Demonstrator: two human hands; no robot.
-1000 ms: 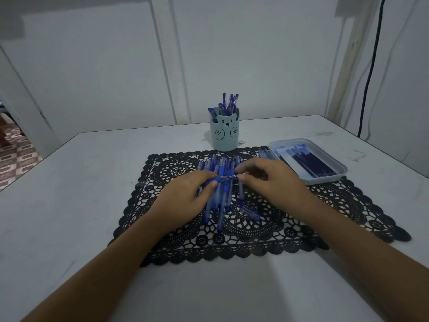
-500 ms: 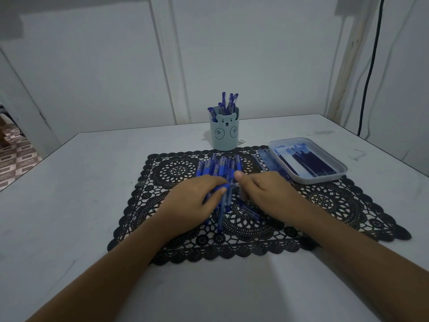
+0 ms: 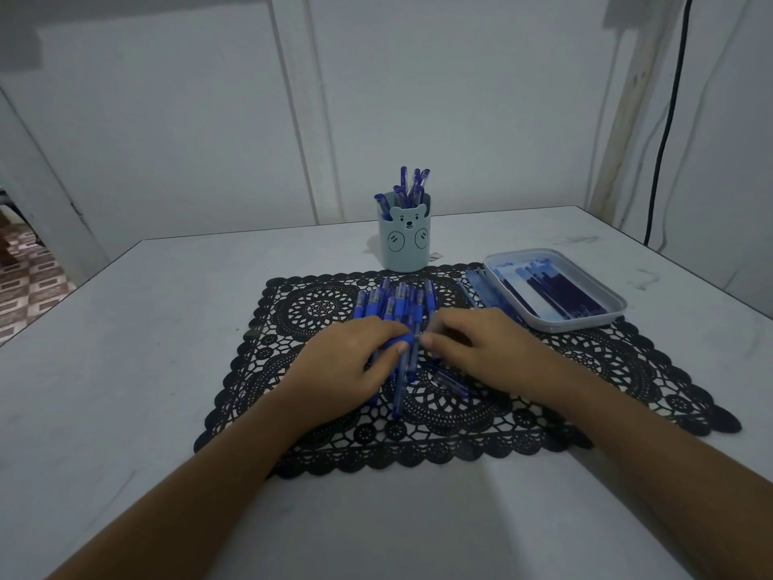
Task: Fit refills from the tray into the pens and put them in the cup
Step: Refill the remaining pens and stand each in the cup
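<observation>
Table: grey-white, with its near edge and both sides cut off by the frame. The black lace mat sits mid-table and is the reference for everything below.

Both forearms come in over the mat's near edge, with the elbows out of frame.

Tray: grey, on the mat's far right corner, partly overhanging it. The refills inside lie side by side, long axes running from near right to far left. They merge into one dark band, so there is no count. A few loose refills lie on the mat just left of the tray.

Left hand: over the mat's centre, fingers curled round the blue grip of the held pen.

Right hand: just right of centre, thumb and forefinger pinching the pen's right end. Whatever sits between the fingertips is too small to resolve.

Cup: pale blue with a bear face, standing upright and touching the mat's far edge. The capped pens in it stand up and lean slightly.

Pen pile: at the mat's centre, long axes near to far. Its near half is hidden under the hands.

The held pen lies across the pile, long axis left to right. Both ends are covered, so its tip direction is unknown.

A loose pen piece lies on the mat below the right hand, angled, with part of it hidden.
</observation>
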